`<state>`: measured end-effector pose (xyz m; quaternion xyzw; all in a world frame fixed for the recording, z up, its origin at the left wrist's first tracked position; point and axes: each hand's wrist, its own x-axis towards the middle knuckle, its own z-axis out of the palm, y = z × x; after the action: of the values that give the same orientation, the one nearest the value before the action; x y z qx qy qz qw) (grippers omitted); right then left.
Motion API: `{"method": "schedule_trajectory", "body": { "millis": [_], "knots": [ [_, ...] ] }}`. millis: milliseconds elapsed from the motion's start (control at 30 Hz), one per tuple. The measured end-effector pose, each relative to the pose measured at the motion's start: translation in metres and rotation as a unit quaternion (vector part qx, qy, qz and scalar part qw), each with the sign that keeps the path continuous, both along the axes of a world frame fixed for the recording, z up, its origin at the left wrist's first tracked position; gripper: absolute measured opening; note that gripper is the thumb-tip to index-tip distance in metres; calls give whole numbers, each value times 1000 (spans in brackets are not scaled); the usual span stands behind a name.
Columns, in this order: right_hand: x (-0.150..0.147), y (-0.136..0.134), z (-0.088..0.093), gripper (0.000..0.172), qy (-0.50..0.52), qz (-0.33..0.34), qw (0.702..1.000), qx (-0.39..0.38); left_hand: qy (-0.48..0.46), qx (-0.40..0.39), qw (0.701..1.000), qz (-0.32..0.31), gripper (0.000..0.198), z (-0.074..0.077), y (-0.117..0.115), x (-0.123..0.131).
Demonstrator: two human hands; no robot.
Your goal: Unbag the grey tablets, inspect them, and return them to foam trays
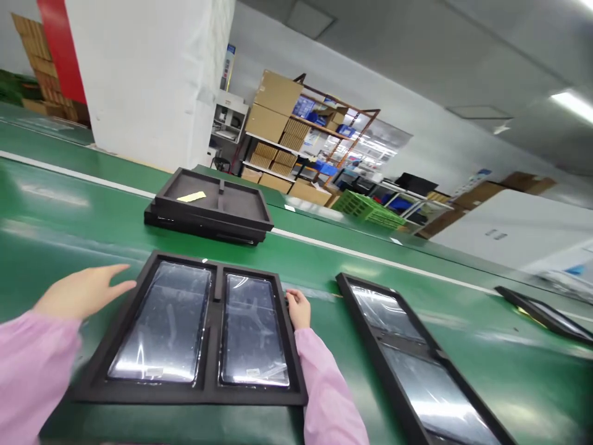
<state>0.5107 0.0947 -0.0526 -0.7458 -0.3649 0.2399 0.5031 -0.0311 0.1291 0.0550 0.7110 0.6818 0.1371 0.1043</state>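
A black foam tray [185, 395] lies on the green conveyor belt [296, 272] in front of me, its two compartments holding glossy dark glass panels [160, 321] [254, 330] under clear film. My right hand [297, 309] is curled over the tray's right rim. My left hand [83, 292] hangs open with spread fingers, just beyond the tray's upper left edge and apparently not touching it. Pink sleeves cover both forearms. To the right lies a similar black tray [386, 315] with glass panels, partly cut off by the frame.
Farther along the belt, stacked dark trays [208, 210] hold a yellow strip [191, 196]. Another tray edge [544, 315] lies at the right. A white pillar [148, 74], a shelf of cardboard boxes [278, 133] and a green crate [368, 210] stand beyond the belt.
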Motion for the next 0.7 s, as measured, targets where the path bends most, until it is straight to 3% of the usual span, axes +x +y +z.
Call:
{"method": "schedule_trajectory", "body": {
  "millis": [67, 133, 267, 333, 400, 533, 633, 700],
  "knots": [
    [1, 1, -2, 24, -8, -2, 1000, 1, -22, -58, 998, 0, 64, 1, 34, 20],
    [2, 2, -3, 23, -15, -6, 1000, -1, -37, -45, 998, -4, 68, -2, 60, 38],
    [3, 4, -2, 21, -20, -13, 1000, -8, -66, 15, 997, -26, 58, -16, 90, 59],
    [3, 6, 0, 20, -17, -14, 1000, -8, -75, 67, 994, -36, 54, -16, 106, 69],
    [4, 10, 3, 20, -10, -13, 1000, -8, -80, 120, 988, -50, 51, -5, 127, 82],
    [8, 23, 9, 22, 19, -9, 1000, -20, -74, 168, 980, -74, 48, 36, 189, 121],
    [13, 35, 14, 22, 48, -3, 998, -35, -53, 125, 990, -45, 50, 59, 238, 147],
    [16, 44, 16, 23, 65, 3, 997, -46, -41, 80, 996, -16, 58, 64, 264, 156]
  ]
}}
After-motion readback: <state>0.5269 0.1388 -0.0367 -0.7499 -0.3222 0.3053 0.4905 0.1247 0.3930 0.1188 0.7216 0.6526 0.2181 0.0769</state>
